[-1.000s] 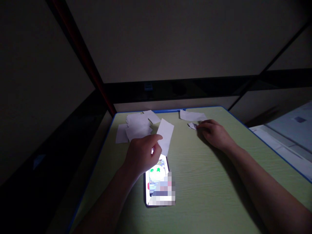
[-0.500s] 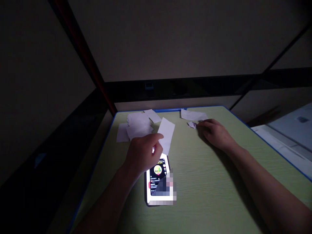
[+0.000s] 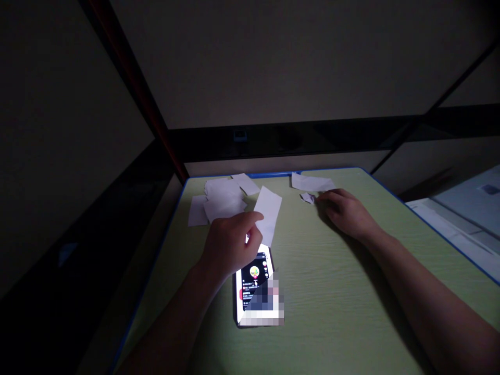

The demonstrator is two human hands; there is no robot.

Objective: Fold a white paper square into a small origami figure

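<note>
The loose white paper sheets (image 3: 222, 200) unmoved, only the glowing rectangular phone (image 3: 253, 285) changes, to a darker page. At its far end, the left hand (image 3: 232, 242) curls by a white paper strip (image 3: 269, 211); beyond and rightward, the right hand (image 3: 347, 212) nears a small crumpled white paper scrap (image 3: 308, 198). I can't tell whether either grips.

Table (image 3: 332, 291): green top, blue rim | back wall (image 3: 273, 62): dim panels, glossy black band (image 3: 332, 134) running across, small blue-edged fitting (image 3: 240, 136) on it | left: dark red strip (image 3: 130, 83) slanting down toward table's far-left corner | right: whitish object (image 3: 474, 198) beyond table edge, kind unclear
</note>
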